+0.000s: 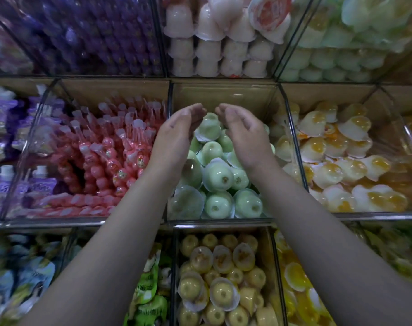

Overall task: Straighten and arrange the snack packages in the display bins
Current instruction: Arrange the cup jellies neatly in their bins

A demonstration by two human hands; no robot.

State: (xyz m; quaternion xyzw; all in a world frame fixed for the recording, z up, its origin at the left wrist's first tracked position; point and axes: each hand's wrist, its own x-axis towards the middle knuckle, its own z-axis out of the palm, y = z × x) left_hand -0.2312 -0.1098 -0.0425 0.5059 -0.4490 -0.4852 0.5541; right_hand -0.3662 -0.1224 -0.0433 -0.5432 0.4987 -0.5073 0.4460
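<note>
Green jelly cups (215,182) heaped loose in the middle bin (223,95) of the centre row, domes facing all ways, most tilted, pile rising toward the back. Topmost green cup (208,129) sits at the peak, between the two hands.

Left hand (179,128) and right hand (245,130) both over the pile, palms facing each other, cupped on either side of the topmost green cup. Fingers on both gently curved, not closed round anything; fingertips of the two hands near each other above the cup, a small gap between them. Cannot tell whether the palms touch the cups. Both forearms bare, reaching in from the bottom edge.

Middle bin has clear walls and a cardboard back.

Bin just left: pink bottle-shaped snacks (111,149), packed in rows, necks pointing up and back. Far left: purple pouches (2,118), blurred. Bin just right: orange-centred cups (341,149), jumbled.

Upper row: purple packs (94,36), pale pink cups (212,43) stacked upside down, pale green cups (341,50).

Lower row: yellow cups (219,278) directly below the middle bin, green pouches (148,285) to their left, blue pouches (24,278) at far left, blurred
</note>
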